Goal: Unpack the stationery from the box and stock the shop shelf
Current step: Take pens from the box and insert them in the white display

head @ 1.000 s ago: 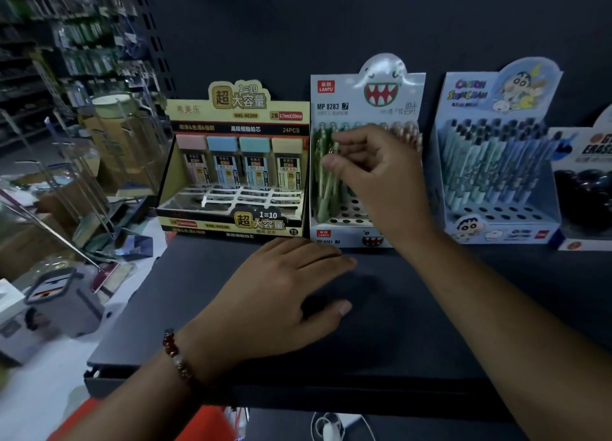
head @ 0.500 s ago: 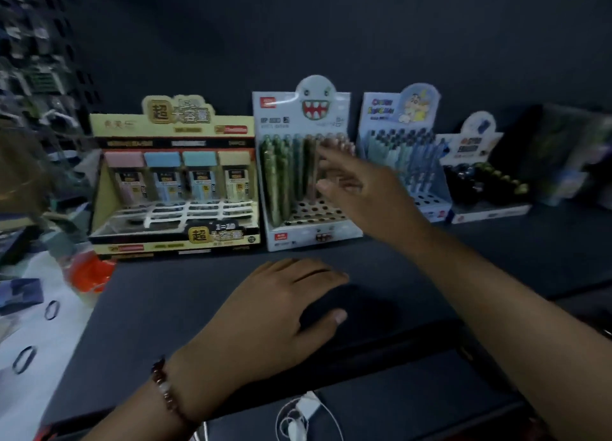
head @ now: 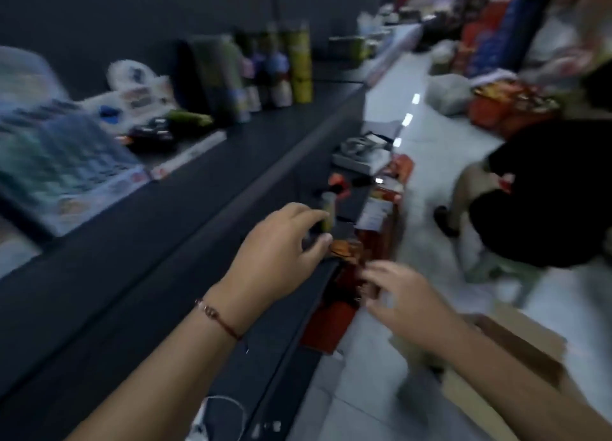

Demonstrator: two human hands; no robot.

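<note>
The whole view is motion-blurred. My left hand (head: 281,252), with a red bracelet on the wrist, hovers over the front edge of the dark shop shelf (head: 149,242); its fingers are loosely curled and hold nothing. My right hand (head: 394,295) is off the shelf to the right, over the red packs on the floor, fingers spread and empty. A brown cardboard box (head: 520,354) lies open on the floor under my right forearm. The blue pen display (head: 66,165) stands on the shelf at far left.
Tall tubes and dark packs (head: 281,63) stand at the back of the shelf. Red boxes (head: 328,324) and loose goods line the floor along the shelf. A person in black (head: 546,192) crouches on the white floor at right.
The view has swung right, away from the pen displays. My right hand left the green pen display and dropped off the shelf. My left hand lifted from the shelf top.
</note>
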